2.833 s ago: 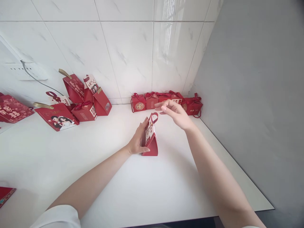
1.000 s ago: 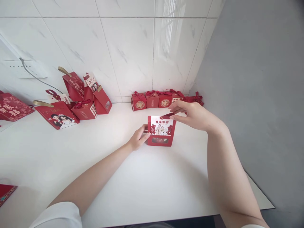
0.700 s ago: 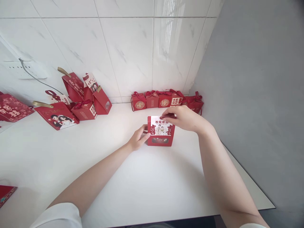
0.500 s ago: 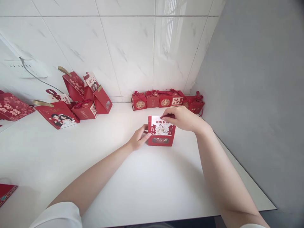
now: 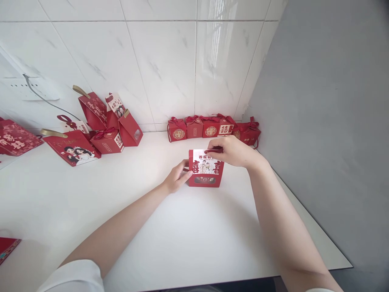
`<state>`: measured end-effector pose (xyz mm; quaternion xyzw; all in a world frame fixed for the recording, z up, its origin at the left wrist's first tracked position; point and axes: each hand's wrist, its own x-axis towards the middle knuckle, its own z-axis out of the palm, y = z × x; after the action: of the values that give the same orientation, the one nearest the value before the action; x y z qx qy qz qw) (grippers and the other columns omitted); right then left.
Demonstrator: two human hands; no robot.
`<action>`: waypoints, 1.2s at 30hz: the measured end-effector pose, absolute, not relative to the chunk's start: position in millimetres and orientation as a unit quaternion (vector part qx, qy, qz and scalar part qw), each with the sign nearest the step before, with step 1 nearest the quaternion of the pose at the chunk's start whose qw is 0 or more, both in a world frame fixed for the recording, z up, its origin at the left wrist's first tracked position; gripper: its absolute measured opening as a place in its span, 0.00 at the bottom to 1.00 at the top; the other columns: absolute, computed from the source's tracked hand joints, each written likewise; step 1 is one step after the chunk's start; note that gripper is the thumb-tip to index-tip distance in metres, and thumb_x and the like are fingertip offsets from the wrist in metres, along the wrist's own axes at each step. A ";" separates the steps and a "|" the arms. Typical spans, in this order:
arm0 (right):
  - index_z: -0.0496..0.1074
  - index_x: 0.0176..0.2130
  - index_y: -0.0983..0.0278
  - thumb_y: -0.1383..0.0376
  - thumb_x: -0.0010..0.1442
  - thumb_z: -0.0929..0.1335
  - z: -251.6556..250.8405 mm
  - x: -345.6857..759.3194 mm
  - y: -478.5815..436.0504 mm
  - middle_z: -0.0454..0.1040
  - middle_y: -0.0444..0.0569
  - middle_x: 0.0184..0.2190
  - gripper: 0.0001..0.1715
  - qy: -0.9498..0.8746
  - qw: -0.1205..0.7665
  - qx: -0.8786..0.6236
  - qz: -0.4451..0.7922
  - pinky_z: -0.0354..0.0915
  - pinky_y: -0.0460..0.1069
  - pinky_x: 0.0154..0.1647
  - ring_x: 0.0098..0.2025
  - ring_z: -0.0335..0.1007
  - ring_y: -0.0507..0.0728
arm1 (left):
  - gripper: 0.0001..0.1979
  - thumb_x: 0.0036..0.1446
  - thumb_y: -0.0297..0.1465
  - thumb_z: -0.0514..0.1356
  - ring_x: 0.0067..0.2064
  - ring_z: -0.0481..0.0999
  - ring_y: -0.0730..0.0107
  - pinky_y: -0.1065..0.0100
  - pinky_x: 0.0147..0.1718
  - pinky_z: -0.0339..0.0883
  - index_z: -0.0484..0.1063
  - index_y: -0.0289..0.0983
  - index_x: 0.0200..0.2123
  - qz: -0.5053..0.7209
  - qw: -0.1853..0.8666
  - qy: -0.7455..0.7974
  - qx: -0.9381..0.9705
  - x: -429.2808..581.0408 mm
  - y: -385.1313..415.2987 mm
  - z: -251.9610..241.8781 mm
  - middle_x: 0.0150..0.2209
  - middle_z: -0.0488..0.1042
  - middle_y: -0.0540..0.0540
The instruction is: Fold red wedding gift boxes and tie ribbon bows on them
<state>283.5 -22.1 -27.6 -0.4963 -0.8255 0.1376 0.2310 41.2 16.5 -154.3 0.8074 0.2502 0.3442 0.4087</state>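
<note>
A red wedding gift box [image 5: 199, 167] stands upright on the white table, with a couple printed on its pale front panel and a small clear window lower down. My left hand [image 5: 177, 177] grips its left side, thumb at the front edge and the other fingers partly hidden behind. At the top right of the box, my right hand [image 5: 233, 151] pinches a dark red handle [image 5: 214, 151] between thumb and fingers. That hand covers the box's upper right corner.
Several small red boxes with ribbon bows [image 5: 194, 127] line the tiled wall. Red gift bags and boxes [image 5: 79, 148] cluster at the back left, another bag [image 5: 18, 138] beyond them. A grey panel [image 5: 322, 121] bounds the right side. A red item [image 5: 8, 247] lies at the left edge.
My right hand has pressed slightly lower at the box's top, and the printed upper panel now tips so its heading shows less. My left hand keeps its hold.
</note>
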 end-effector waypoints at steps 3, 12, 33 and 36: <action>0.72 0.31 0.62 0.60 0.60 0.65 -27.8 284.0 -22.2 0.73 0.45 0.27 0.10 -0.826 0.232 -0.495 0.138 0.53 0.47 0.27 0.28 0.64 0.52 | 0.22 0.64 0.40 0.52 0.54 0.71 0.56 0.59 0.50 0.68 0.59 0.39 0.58 0.342 0.410 0.252 0.807 41.1 16.7 -154.7 0.56 0.68 0.41; 0.73 0.36 0.59 0.59 0.59 0.66 -21.6 280.5 -30.2 0.75 0.45 0.31 0.08 -0.809 0.231 -0.520 0.146 0.56 0.47 0.28 0.31 0.67 0.54 | 0.22 0.64 0.38 0.53 0.53 0.71 0.58 0.60 0.50 0.68 0.59 0.39 0.59 0.347 0.405 0.245 0.810 41.0 17.8 -156.0 0.57 0.67 0.41; 0.67 0.30 0.63 0.62 0.62 0.63 -25.2 278.2 -22.1 0.71 0.45 0.25 0.10 -0.844 0.225 -0.475 0.106 0.52 0.47 0.28 0.26 0.62 0.51 | 0.23 0.62 0.41 0.55 0.55 0.69 0.57 0.57 0.54 0.65 0.59 0.39 0.57 0.353 0.404 0.256 0.804 42.3 16.6 -152.6 0.57 0.67 0.40; 0.69 0.32 0.62 0.61 0.61 0.63 -25.3 279.6 -22.1 0.72 0.45 0.27 0.10 -0.832 0.232 -0.486 0.131 0.54 0.47 0.28 0.27 0.64 0.52 | 0.25 0.58 0.40 0.60 0.55 0.68 0.57 0.56 0.55 0.64 0.60 0.39 0.56 0.356 0.397 0.286 0.796 43.6 15.6 -152.2 0.55 0.68 0.42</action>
<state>279.6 -22.1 -25.3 -0.4859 -0.8324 0.1312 0.2321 43.6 15.6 -152.2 0.7962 0.2858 0.3562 0.3970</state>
